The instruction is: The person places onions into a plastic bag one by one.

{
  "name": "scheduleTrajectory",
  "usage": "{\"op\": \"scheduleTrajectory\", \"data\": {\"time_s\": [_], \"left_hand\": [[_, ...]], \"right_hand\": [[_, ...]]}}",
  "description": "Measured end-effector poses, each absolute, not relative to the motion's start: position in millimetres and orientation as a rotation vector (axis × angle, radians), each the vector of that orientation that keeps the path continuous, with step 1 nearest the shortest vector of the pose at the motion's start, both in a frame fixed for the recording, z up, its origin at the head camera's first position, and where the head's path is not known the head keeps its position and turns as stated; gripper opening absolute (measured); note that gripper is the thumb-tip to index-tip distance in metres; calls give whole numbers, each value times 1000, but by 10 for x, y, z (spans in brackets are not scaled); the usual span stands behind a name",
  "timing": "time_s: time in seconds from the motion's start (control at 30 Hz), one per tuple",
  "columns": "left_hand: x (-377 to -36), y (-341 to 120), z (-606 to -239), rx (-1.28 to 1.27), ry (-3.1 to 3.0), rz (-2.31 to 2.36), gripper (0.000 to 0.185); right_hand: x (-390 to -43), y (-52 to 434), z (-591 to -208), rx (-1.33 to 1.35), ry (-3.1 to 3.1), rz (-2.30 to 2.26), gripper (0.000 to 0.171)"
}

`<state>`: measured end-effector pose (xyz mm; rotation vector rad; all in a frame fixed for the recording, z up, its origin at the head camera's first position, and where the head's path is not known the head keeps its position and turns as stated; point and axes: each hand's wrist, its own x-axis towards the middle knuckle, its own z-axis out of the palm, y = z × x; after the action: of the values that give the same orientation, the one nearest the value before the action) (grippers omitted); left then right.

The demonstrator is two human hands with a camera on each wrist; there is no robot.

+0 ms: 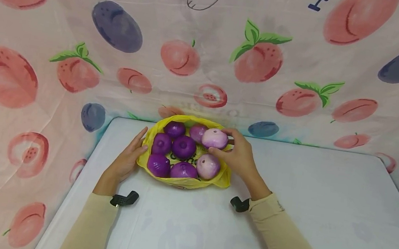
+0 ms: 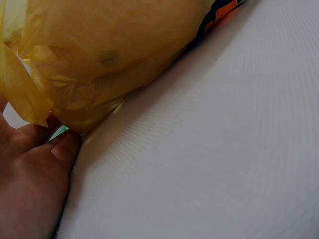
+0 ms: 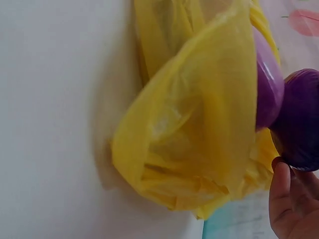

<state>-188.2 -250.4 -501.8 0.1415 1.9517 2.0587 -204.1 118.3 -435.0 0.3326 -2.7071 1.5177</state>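
A yellow plastic bag (image 1: 223,180) lies with its mouth spread open, and several purple onions (image 1: 184,147) sit inside it. At the bag's upper right, my right hand (image 1: 241,157) holds a paler onion (image 1: 215,138) between thumb and fingers. The right wrist view shows this onion (image 3: 301,122) dark purple, beside another onion (image 3: 269,79) at the bag's mouth. My left hand (image 1: 127,160) rests against the bag's left side, its fingers extended. In the left wrist view, those fingertips are partly hidden by the bag (image 2: 124,45).
The white table (image 1: 310,206) extends to the right of the bag and toward me. Behind and to the left hangs a fruit-printed cloth (image 1: 219,34). A black device (image 1: 124,198) is on my left wrist, another black device (image 1: 239,204) on my right.
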Motion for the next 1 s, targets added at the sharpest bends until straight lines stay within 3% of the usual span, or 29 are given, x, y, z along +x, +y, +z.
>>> {"op": "scheduleTrajectory", "data": {"time_s": [1.0], "left_hand": [[-1882,-2499,-5014,149,1962,2053,72]], "right_hand": [[-2016,942,-4467,388,-2776,1268,68]]}}
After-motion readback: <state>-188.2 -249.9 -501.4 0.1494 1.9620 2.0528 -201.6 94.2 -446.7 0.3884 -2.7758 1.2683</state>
